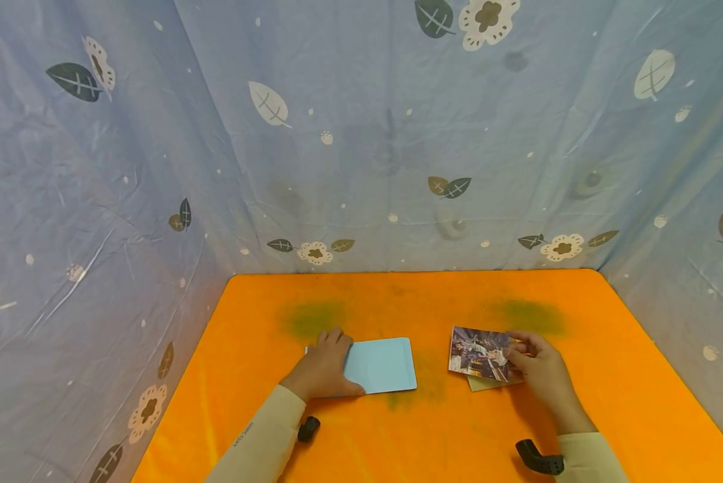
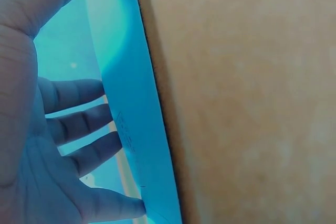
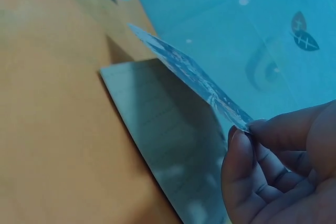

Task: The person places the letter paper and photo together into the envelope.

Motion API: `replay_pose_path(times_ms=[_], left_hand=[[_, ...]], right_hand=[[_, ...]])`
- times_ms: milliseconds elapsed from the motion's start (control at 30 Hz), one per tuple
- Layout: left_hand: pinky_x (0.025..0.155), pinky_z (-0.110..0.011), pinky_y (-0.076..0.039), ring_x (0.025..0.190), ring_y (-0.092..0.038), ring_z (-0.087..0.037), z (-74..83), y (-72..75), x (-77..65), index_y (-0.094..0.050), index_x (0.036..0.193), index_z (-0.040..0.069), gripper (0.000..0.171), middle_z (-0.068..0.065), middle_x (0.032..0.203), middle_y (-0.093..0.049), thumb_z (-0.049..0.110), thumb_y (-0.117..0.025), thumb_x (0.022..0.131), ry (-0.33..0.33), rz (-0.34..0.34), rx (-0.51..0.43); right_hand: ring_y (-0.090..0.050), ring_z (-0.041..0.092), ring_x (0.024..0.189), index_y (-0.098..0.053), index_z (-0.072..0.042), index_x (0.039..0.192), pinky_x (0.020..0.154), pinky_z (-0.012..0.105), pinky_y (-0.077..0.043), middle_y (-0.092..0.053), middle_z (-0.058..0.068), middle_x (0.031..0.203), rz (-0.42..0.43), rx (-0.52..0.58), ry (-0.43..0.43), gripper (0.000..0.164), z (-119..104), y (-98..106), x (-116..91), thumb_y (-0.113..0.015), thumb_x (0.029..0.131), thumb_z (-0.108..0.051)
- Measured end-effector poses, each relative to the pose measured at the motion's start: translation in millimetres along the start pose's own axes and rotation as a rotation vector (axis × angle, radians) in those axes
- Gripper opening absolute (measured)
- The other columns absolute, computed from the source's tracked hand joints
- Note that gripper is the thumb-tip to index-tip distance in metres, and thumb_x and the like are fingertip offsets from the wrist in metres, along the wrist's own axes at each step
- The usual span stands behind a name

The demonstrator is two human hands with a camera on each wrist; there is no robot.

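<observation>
My left hand holds a flat light blue box on the orange table, thumb at its near edge and fingers spread to the far edge. In the left wrist view the blue side carries faint small print. My right hand pinches a picture card at its right edge between thumb and fingertips. Seen from the right wrist, the card is tilted above a pale, flat rectangular stack with faint lines of writing. The card partly hides that stack in the head view.
The orange tabletop bears greenish smudges toward the back. Blue-grey curtains printed with leaves and flowers hang behind and on both sides. Dark bands with black blocks sit at my wrists.
</observation>
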State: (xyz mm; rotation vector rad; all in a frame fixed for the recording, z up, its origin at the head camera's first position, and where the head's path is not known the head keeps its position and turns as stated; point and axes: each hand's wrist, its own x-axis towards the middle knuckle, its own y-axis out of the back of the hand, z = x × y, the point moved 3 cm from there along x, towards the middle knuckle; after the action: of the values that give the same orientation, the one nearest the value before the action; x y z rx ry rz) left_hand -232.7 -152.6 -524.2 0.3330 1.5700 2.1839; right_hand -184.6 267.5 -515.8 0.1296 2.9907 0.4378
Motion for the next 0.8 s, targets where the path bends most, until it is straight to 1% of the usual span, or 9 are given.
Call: replay_pose_path(times_ms=[167, 433, 500, 667, 800], left_hand=[[0.084, -0.051, -0.043, 0.109, -0.043, -0.028, 0.3, -0.4, -0.2, -0.061, 0.139, 0.007, 0.092, -0.007, 0.127, -0.051, 0.067, -0.092, 0.075, -0.002, -0.007, 0.001], [0.085, -0.051, -0.044, 0.110, -0.044, -0.029, 0.3, -1.1, -0.2, -0.061, 0.138, 0.007, 0.091, -0.007, 0.128, -0.051, 0.066, -0.092, 0.076, -0.006, -0.008, 0.002], [0.087, -0.054, -0.045, 0.110, -0.044, -0.030, 0.1, -1.2, -0.5, -0.061, 0.139, 0.008, 0.091, -0.007, 0.129, -0.051, 0.065, -0.093, 0.076, -0.008, -0.008, -0.001], [0.093, -0.063, -0.047, 0.117, -0.046, -0.033, -0.9, -1.9, -1.0, -0.059, 0.141, 0.008, 0.093, -0.011, 0.138, -0.052, 0.066, -0.092, 0.077, -0.008, -0.008, -0.003], [0.095, -0.064, -0.048, 0.120, -0.046, -0.035, -1.2, -2.3, -1.1, -0.059, 0.142, 0.008, 0.093, -0.012, 0.141, -0.051, 0.067, -0.092, 0.076, -0.005, -0.009, -0.004]], right_hand=[[-0.065, 0.024, 0.078, -0.043, 0.010, 0.157, 0.073, 0.033, -0.060, -0.061, 0.021, 0.114, -0.007, 0.039, -0.023, 0.049, 0.5, -6.0, 0.2, -0.059, 0.113, -0.003], [-0.065, 0.022, 0.081, -0.044, 0.009, 0.156, 0.073, 0.033, -0.061, -0.061, 0.019, 0.115, -0.015, 0.074, -0.028, 0.047, -4.5, -11.5, -1.0, -0.058, 0.112, -0.001], [-0.065, 0.021, 0.082, -0.044, 0.009, 0.156, 0.073, 0.033, -0.061, -0.061, 0.019, 0.115, -0.014, 0.080, -0.029, 0.047, -5.7, -12.9, -1.6, -0.059, 0.112, -0.001], [-0.065, 0.022, 0.081, -0.043, 0.008, 0.157, 0.074, 0.033, -0.061, -0.060, 0.019, 0.116, -0.019, 0.089, -0.030, 0.049, -6.8, -14.9, -1.6, -0.060, 0.113, -0.004], [-0.065, 0.023, 0.080, -0.044, 0.008, 0.157, 0.074, 0.034, -0.061, -0.060, 0.019, 0.115, -0.027, 0.109, -0.036, 0.048, -6.6, -17.4, -0.7, -0.060, 0.113, -0.005]])
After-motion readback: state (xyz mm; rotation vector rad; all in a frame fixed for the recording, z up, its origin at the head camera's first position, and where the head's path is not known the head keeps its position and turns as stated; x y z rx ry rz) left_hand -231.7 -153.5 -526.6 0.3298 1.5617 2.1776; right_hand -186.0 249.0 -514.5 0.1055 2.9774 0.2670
